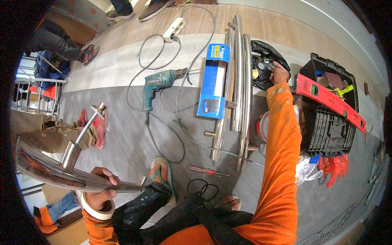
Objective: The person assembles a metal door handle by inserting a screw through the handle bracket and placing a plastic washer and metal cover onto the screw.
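Note:
My left hand (104, 183) is closed round a shiny stainless steel tube handle (49, 175), which has a side bracket ending in a round fitting. A roll of masking tape (98, 209) hangs about my left wrist. My right arm stretches forward, and my right hand (280, 73) is over an opened black plastic bag (258, 61) on the floor. Its fingers look apart, partly hidden against the bag. Small metal caps (261, 65) show inside the bag. Beside it lie several long steel tube handles (246, 98).
A teal power drill (157, 85) lies left of a blue box (212, 83); its cord loops toward a white power strip (174, 29). A red spirit level (328, 102) crosses a black toolbox (314, 67). A screwdriver (204, 169) lies near my feet. Other people's legs (57, 43) stand at left.

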Demonstrator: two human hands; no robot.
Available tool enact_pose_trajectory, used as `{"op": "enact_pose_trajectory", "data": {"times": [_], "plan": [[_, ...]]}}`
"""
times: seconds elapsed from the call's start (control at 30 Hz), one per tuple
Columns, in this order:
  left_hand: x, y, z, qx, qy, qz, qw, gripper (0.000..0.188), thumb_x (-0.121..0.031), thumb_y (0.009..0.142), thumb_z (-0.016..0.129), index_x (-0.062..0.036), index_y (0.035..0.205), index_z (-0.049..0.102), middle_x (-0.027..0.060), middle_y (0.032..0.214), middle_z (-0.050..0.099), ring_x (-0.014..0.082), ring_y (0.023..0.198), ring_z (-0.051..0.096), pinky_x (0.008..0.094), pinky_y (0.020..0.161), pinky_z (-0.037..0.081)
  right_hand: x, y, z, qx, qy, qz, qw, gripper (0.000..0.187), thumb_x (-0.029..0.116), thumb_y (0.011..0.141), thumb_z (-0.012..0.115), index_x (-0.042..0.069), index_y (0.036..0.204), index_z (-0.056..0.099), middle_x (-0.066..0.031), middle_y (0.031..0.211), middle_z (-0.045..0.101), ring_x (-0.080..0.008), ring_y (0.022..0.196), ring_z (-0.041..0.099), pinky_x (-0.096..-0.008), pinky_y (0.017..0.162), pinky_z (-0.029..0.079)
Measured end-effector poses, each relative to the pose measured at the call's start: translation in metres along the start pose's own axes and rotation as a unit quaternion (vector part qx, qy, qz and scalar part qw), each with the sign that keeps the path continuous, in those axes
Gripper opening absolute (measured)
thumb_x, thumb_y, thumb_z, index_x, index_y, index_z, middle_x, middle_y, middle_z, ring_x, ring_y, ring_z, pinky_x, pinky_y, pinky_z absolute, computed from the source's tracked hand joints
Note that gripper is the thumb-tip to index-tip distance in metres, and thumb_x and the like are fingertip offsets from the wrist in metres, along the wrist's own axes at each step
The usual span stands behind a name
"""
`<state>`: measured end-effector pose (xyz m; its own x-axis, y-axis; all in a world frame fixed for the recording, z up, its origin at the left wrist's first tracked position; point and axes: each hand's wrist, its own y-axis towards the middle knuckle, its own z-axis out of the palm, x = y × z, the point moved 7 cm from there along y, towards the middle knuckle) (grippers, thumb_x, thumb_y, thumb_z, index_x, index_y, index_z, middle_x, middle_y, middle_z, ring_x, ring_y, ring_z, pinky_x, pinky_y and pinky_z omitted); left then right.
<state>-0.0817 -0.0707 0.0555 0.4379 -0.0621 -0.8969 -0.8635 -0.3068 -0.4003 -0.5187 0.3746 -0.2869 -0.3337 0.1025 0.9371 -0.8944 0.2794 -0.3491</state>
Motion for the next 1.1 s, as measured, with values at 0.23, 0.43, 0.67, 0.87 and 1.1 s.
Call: {"op": "enact_pose_trajectory", "data": {"times": [0.23,0.43,0.67,0.87,1.1], "plan": [[0.005,-0.01,-0.009,0.001,0.014,0.015,1.0,0.048,-0.003,0.059,0.067,-0.0022,0.102,0.046,0.0072,0.081,0.055,0.0221,0.083,0.054,0.0369,0.08,0.043,0.01,-0.023,0.007,0.002,0.104,0.007,0.995,0.039,0.001,0.076,0.047,0.01,0.112,0.059,-0.0011,0.073,0.057,-0.008,0.044,0.041,-0.0223,0.041,0.04],[0.008,-0.013,-0.013,-0.003,0.0,0.008,1.0,0.048,-0.003,0.059,0.068,-0.0024,0.102,0.046,0.0072,0.081,0.055,0.0219,0.083,0.054,0.0371,0.08,0.043,0.013,-0.029,0.011,0.012,0.059,0.02,0.998,0.041,0.001,0.079,0.052,0.008,0.119,0.052,-0.0025,0.083,0.058,-0.0081,0.048,0.042,-0.0223,0.04,0.039],[0.005,-0.013,-0.011,-0.001,0.001,0.004,1.0,0.048,-0.003,0.059,0.069,-0.0024,0.102,0.046,0.007,0.081,0.055,0.0211,0.083,0.053,0.0363,0.08,0.042,-0.001,-0.029,0.018,0.045,0.14,0.074,0.986,0.037,0.002,0.084,0.051,0.008,0.121,0.048,0.0,0.086,0.056,-0.0067,0.05,0.04,-0.0212,0.042,0.037],[0.006,-0.011,-0.009,0.004,-0.001,0.016,1.0,0.049,-0.003,0.06,0.07,-0.0029,0.102,0.047,0.0064,0.081,0.055,0.0205,0.081,0.054,0.0352,0.076,0.043,0.004,-0.034,0.018,0.068,0.13,0.067,0.987,0.033,0.008,0.083,0.057,0.008,0.116,0.052,0.0037,0.079,0.054,-0.0043,0.05,0.039,-0.0184,0.042,0.036],[0.006,-0.011,-0.005,0.015,0.01,0.024,1.0,0.049,-0.004,0.059,0.07,-0.0027,0.102,0.047,0.0063,0.08,0.055,0.0207,0.08,0.054,0.0351,0.077,0.043,0.009,-0.039,0.013,0.057,0.155,0.064,0.984,0.026,0.011,0.081,0.062,0.007,0.106,0.056,0.0032,0.076,0.054,-0.0039,0.049,0.039,-0.0173,0.041,0.036]]}}
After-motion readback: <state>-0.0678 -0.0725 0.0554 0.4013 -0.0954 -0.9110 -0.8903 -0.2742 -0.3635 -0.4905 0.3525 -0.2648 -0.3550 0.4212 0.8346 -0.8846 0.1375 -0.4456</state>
